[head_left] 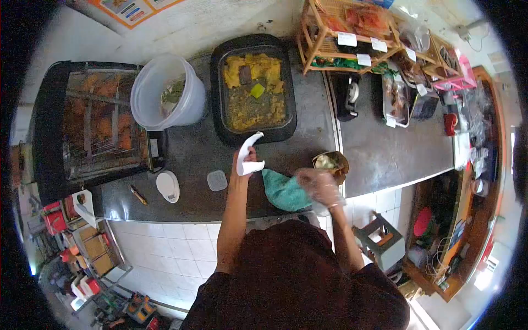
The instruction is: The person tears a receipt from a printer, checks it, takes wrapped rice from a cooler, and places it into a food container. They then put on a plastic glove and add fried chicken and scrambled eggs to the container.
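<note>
My left hand (240,164) is closed on a curved piece of white paper (248,159), just in front of the black tray. My right hand (322,188) wears a clear plastic glove and is smeared by motion, so its fingers do not show clearly. It is over the right end of a crumpled green cloth (286,191) on the counter. Just beyond that hand stands a small brown container (340,165) with something pale in it. The black tray (218,93) holds yellow food with crumbs, a dark block and a bright green piece.
Left of the tray stand a translucent bucket (195,99) and a dark-framed display case (49,121). A kitchen scale (168,187), a small clear lid (217,180) and a knife (138,194) lie near the front edge. Wooden racks (308,49) with packets are at back right; a grey stool (382,239) is below.
</note>
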`<state>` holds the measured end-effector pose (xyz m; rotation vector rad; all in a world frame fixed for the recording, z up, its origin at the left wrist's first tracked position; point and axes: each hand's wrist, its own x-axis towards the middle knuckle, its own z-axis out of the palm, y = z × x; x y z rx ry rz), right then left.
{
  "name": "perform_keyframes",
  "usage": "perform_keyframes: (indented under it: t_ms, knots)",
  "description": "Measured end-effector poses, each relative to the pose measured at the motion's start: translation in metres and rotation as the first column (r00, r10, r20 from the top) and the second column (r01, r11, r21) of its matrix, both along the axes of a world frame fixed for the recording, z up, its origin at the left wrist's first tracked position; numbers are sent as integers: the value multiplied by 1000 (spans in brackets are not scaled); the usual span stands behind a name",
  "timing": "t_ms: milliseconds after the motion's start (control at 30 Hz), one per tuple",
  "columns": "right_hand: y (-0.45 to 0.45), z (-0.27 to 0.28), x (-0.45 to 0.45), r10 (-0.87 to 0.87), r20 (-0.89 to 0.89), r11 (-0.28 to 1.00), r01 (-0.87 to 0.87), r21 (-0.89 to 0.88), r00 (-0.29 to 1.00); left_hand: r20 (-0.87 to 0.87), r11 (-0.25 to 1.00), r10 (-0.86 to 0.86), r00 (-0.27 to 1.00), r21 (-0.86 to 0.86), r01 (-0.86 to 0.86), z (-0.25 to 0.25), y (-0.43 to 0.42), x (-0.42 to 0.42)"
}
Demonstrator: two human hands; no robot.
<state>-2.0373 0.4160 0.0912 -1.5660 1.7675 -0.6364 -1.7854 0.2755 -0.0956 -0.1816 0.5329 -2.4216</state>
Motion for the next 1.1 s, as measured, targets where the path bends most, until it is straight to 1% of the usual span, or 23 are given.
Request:
perform_keyframes:
  t_ms: [67,133,167,233,267,333,367,400,433,500,533,567,633,667,700,733,767,833,900,967,1033,1067,1100]
  knots:
    - [-14,-9,18,57,119,994,-68,90,991,400,999,26,916,-52,-6,-20,-8,2]
    - [-25,-14,35,117,163,985,-136,110,980,101,990,-142,985,4,142,-18,-15,-5]
    - [-30,-15,41,154,143,982,-168,88,978,62,990,-142,988,32,140,-14,-17,-5]
    - [-29,-34,45,203,183,978,-210,17,962,147,995,-74,986,73,64,-16,-15,-4]
    - [-28,-49,42,256,125,962,-266,67,959,188,995,-43,981,93,26,-18,-14,-4]
    - [-31,-63,40,359,15,918,-356,177,933,443,970,-185,877,-61,235,-99,-10,18]
    - [-24,-96,45,356,-99,930,-341,138,929,723,977,-58,689,-100,187,-53,-3,13]
    - [-29,-119,43,359,-90,930,-347,124,929,891,968,112,440,-198,155,10,2,3]
    - [-34,-138,43,362,-79,929,-353,111,929,945,946,234,227,-275,169,64,5,-2]
    - [-80,-106,61,255,-27,906,-229,357,967,922,903,386,19,-382,199,149,-7,-6]
    - [-81,-136,58,62,114,995,-70,70,992,899,882,435,-54,-414,224,188,-21,-9]
    - [-114,-144,63,13,234,989,21,-144,972,872,865,472,-131,-430,257,223,-39,-12]
    - [-181,-157,75,65,401,818,182,-546,914,789,823,521,-325,-364,436,276,-79,-12]
    - [-224,-186,86,-82,555,917,281,-284,828,699,784,578,-420,-333,525,299,-99,-11]
    - [-266,-215,98,-277,656,931,364,4,702,628,695,686,-367,-417,586,308,-117,-9]
    - [-293,-180,98,-259,-38,966,259,15,965,545,594,780,-306,-494,635,316,-135,-7]
    - [-297,-157,105,-315,122,945,323,-53,941,463,507,837,-293,-454,733,323,-156,-1]
    - [-312,-167,112,-297,-95,948,282,-144,950,469,488,838,-279,-416,767,335,-191,2]
    - [-311,-163,109,-204,-414,971,238,32,887,511,526,800,-315,-344,778,339,-219,10]
    - [-284,-243,100,-476,-42,859,455,-236,878,502,488,812,-299,-303,818,358,-232,19]
    - [-255,-245,89,-464,111,748,456,-481,879,482,484,817,-316,-275,831,370,-240,22]
    - [-252,-243,80,-396,-78,778,290,-557,915,459,498,819,-345,-268,825,373,-244,20]
    - [-252,-234,78,-357,-172,799,206,-565,918,431,508,822,-372,-261,821,377,-246,18]
